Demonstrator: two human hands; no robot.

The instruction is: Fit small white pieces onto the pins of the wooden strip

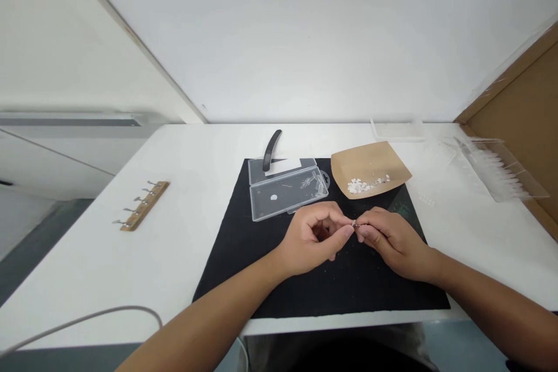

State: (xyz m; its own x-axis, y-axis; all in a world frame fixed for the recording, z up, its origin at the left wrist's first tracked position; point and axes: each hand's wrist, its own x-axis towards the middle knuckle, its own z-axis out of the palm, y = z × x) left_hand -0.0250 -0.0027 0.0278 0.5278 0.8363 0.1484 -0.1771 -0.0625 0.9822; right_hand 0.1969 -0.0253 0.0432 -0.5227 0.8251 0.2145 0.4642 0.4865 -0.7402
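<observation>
Over the black mat [270, 279], my left hand [311, 238] and my right hand [396, 244] meet fingertip to fingertip. Thumb and forefinger of my left hand pinch a tiny whitish piece [354, 223], too small to name. My right hand is closed on a thin, dark, pin-like piece that touches it; the fingers hide most of this. Just beyond my left hand lies an opened clear plastic case [261, 209] with clear nail-tip-like slivers [311, 183] and one white piece [274, 197] inside. Behind my right hand, a brown paper tray [366, 160] holds many small white pieces [360, 186].
A dark curved nail file [271, 151] and a white card [283, 166] lie at the case's lid. To the left is a wooden strip with upright metal clips [146, 206]. Clear fanned plastic pieces [492, 168] lie at the right, near a brown board [523, 99]. A cable [108, 309] crosses the front left.
</observation>
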